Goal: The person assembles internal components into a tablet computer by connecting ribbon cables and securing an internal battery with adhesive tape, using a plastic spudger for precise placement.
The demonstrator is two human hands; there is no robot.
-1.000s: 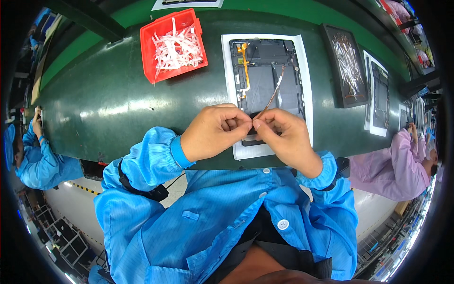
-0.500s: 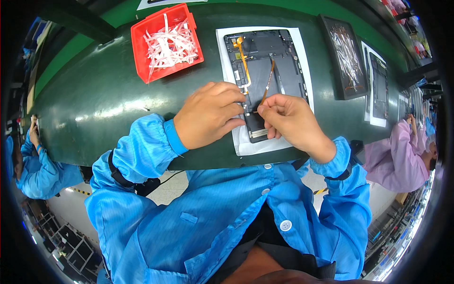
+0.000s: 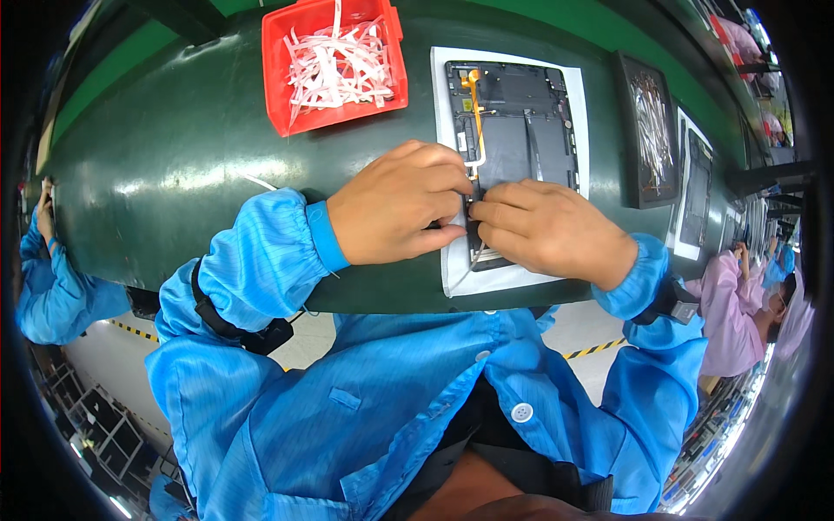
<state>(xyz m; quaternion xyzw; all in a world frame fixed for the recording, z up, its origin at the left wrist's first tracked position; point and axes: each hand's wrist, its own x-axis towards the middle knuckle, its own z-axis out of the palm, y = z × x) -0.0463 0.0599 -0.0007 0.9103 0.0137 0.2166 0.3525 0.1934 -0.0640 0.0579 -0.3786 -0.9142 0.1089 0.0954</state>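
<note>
A black tablet housing lies on a white sheet, with an orange flex cable along its upper left. My left hand is at the housing's left edge, fingers bent against the edge and thumb a little apart from them. Over the lower part of the housing is my right hand, its fingers bent together close to the left fingertips. A thin end of a narrow flex cable shows below the right fingers; the rest is hidden by that hand.
A red bin of white-pink strips stands at the far left. To the right are a black tray of thin silvery strips and another dark housing on paper. A small white strip lies by my left sleeve. Co-workers sit at both sides.
My right hand has turned over and moved left, toward my left fingers. The brown flex cable that stood up from the housing in its pinch is now mostly hidden. The view has shifted slightly.
</note>
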